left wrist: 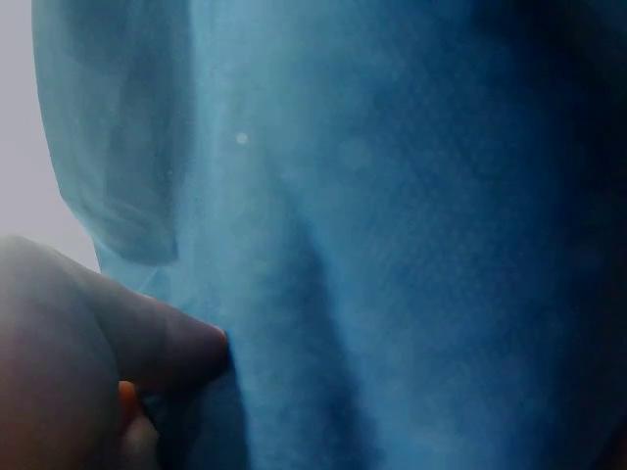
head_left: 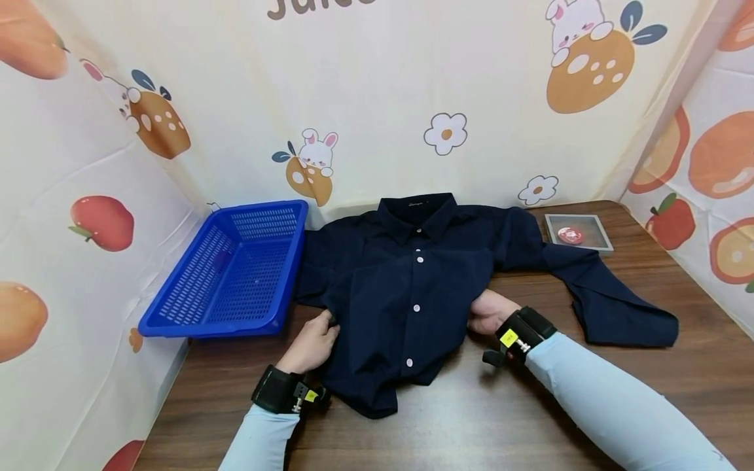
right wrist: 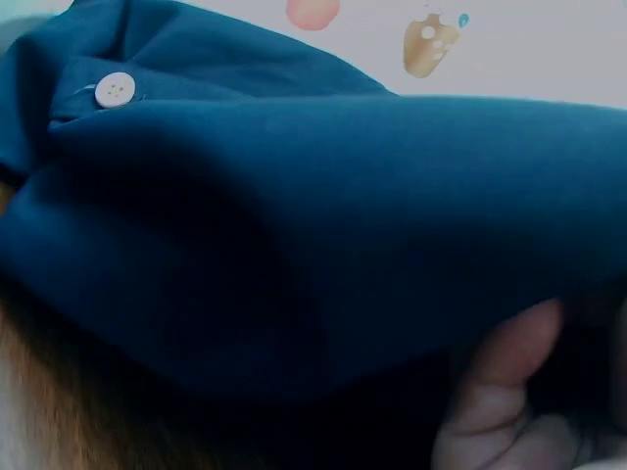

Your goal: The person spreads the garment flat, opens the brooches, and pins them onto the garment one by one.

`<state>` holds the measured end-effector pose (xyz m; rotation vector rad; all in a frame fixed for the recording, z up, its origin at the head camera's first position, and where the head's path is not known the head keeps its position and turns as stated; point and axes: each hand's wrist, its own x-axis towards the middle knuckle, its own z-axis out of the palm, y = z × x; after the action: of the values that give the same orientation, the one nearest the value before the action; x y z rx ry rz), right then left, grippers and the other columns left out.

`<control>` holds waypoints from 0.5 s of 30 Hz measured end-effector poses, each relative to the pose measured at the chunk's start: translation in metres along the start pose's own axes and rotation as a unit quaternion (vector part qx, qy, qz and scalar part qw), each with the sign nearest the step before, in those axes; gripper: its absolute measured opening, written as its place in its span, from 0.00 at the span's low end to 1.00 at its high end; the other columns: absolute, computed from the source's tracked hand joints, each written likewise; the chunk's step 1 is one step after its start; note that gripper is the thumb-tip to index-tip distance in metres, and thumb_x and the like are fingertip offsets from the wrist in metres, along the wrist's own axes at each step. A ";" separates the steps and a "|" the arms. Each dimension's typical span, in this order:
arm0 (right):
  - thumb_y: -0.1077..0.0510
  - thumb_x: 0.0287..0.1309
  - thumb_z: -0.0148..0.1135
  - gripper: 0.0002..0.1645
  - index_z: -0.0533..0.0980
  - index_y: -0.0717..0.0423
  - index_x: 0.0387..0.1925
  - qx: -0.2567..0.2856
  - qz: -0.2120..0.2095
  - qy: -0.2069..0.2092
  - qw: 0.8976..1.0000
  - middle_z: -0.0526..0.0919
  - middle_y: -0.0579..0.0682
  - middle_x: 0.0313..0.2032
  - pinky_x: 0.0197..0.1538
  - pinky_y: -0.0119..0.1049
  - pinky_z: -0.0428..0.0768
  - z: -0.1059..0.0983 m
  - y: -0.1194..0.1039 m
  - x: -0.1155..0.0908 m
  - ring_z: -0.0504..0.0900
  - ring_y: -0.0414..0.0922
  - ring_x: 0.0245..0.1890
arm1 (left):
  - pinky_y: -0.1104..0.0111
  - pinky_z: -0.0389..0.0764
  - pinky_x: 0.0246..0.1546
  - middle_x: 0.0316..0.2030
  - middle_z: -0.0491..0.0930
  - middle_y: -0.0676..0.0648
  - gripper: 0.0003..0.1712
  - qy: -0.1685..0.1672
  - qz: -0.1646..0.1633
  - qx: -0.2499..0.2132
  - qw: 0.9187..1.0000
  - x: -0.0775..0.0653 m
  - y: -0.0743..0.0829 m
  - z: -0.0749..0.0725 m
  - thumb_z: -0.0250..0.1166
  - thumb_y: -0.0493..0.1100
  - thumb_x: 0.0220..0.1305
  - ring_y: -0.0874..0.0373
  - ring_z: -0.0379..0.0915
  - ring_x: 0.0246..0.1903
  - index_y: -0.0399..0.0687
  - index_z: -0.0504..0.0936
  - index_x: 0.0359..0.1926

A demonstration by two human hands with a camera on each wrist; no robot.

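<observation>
A dark navy button-up shirt [head_left: 383, 307] lies front up, its collar toward the back wall and white buttons down the middle. At its left side edge my left hand [head_left: 311, 343] pinches the cloth; the left wrist view has the thumb [left wrist: 167, 343] against the fabric. On the opposite side edge my right hand [head_left: 490, 313] grips the cloth, fingers partly hidden under it. The shirt's lower part is raised and bunched between both hands. In the right wrist view, the lifted cloth [right wrist: 323, 235] hangs above the thumb [right wrist: 519, 348], and a white button [right wrist: 115, 89] shows.
A blue plastic basket [head_left: 277, 317] stands left of the shirt, close to the left sleeve. The right sleeve [head_left: 612, 294] stretches out bent across the wooden table [head_left: 471, 425]. Behind that sleeve lies a small grey-framed box [head_left: 595, 232] with a red round piece. Printed cloth walls enclose the back and sides.
</observation>
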<state>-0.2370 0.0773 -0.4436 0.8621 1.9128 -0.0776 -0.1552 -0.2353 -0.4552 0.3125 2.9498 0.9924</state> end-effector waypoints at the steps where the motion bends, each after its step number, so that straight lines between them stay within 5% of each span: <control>1: 0.60 0.68 0.40 0.23 0.67 0.84 0.43 -0.021 -0.005 0.002 1.000 0.72 0.65 0.48 0.54 0.35 0.72 0.000 0.000 0.001 0.73 0.49 0.52 | 0.61 0.74 0.35 0.33 0.78 0.43 0.03 -0.001 0.000 0.000 1.000 0.000 0.000 0.000 0.55 0.34 0.68 0.54 0.73 0.34 0.42 0.73 0.36; 3: 0.58 0.67 0.40 0.24 0.70 0.79 0.43 -0.056 0.027 0.011 0.998 0.73 0.61 0.47 0.54 0.33 0.71 0.000 -0.003 -0.001 0.73 0.46 0.52 | 0.61 0.74 0.35 0.34 0.79 0.43 0.03 0.001 -0.002 0.000 1.000 0.000 0.000 0.001 0.55 0.35 0.68 0.54 0.74 0.35 0.42 0.73 0.36; 9: 0.72 0.53 0.41 0.17 0.73 0.76 0.42 -0.079 0.167 -0.001 0.983 0.76 0.57 0.46 0.54 0.27 0.71 -0.002 -0.004 -0.002 0.74 0.40 0.51 | 0.61 0.74 0.34 0.33 0.78 0.43 0.03 -0.001 -0.005 -0.003 1.000 0.000 0.002 0.000 0.55 0.34 0.68 0.54 0.74 0.34 0.43 0.74 0.35; 15: 0.75 0.50 0.43 0.17 0.73 0.75 0.41 -0.074 0.166 -0.019 0.983 0.76 0.59 0.43 0.49 0.28 0.74 -0.004 -0.002 -0.006 0.75 0.42 0.48 | 0.62 0.74 0.34 0.34 0.79 0.44 0.03 -0.007 -0.011 -0.001 1.000 -0.001 0.005 -0.001 0.55 0.35 0.68 0.54 0.74 0.35 0.42 0.74 0.36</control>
<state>-0.2399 0.0746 -0.4375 1.0566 1.6934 0.2439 -0.1532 -0.2322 -0.4520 0.2865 2.9322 0.9875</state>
